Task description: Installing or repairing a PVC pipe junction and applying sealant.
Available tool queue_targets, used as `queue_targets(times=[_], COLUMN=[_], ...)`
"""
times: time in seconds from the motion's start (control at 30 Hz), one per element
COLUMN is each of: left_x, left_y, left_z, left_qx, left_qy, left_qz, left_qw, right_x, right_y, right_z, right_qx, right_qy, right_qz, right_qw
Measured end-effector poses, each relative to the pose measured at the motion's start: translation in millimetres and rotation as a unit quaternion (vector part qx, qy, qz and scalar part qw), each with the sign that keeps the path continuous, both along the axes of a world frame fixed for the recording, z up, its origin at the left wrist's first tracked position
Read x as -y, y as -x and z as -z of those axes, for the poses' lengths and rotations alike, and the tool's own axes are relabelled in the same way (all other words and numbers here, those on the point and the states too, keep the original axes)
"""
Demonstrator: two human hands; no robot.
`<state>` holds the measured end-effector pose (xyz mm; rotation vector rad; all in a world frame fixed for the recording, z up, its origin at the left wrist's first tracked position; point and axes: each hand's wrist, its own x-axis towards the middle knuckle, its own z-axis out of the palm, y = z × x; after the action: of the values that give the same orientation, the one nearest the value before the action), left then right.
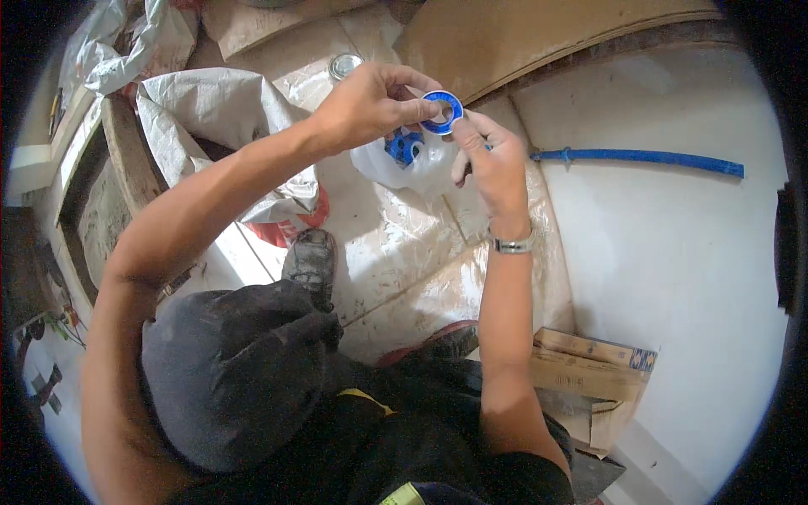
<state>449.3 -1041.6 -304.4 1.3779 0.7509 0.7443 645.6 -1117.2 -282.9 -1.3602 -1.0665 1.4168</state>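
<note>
A small roll of thread seal tape point(455, 106), a blue ring-shaped spool with a pale rim, is held up between my two hands. My left hand point(364, 108) pinches it from the left, the thumb lying over its centre. With thumb and bent fingers, my right hand point(498, 168) grips its lower right edge; some of those fingertips are hidden. Just below the hands, a thin white plastic bag point(381, 171) rests on the floor, with more blue ring-shaped pieces point(401, 148) showing in it.
A blue pipe point(656, 157) sticks out along the white wall at right. White woven sacking point(215, 109) lies at left beside a wooden frame point(130, 160). A small round tin point(344, 65) stands beyond my left hand, near a large brown sheet point(522, 42). A cardboard box point(581, 374) sits lower right.
</note>
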Motion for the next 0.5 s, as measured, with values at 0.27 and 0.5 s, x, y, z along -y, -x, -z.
queue_targets(times=[0.27,0.5], left_x=[-2.3,-1.2], left_y=[11.3,13.9], left_z=[-11.2,-0.9], left_qx=[0.05,0.218], left_qy=[0.156,0.237], left_qz=[0.05,0.148], left_qw=[0.985,0.935], right_x=[2.5,3.8], right_y=[-3.6,1.6], right_z=[5.2,1.7], right_qx=[-0.068,-0.149], right_qy=[-0.068,-0.045], right_qz=[0.057,0.017], right_qw=[0.994,0.988])
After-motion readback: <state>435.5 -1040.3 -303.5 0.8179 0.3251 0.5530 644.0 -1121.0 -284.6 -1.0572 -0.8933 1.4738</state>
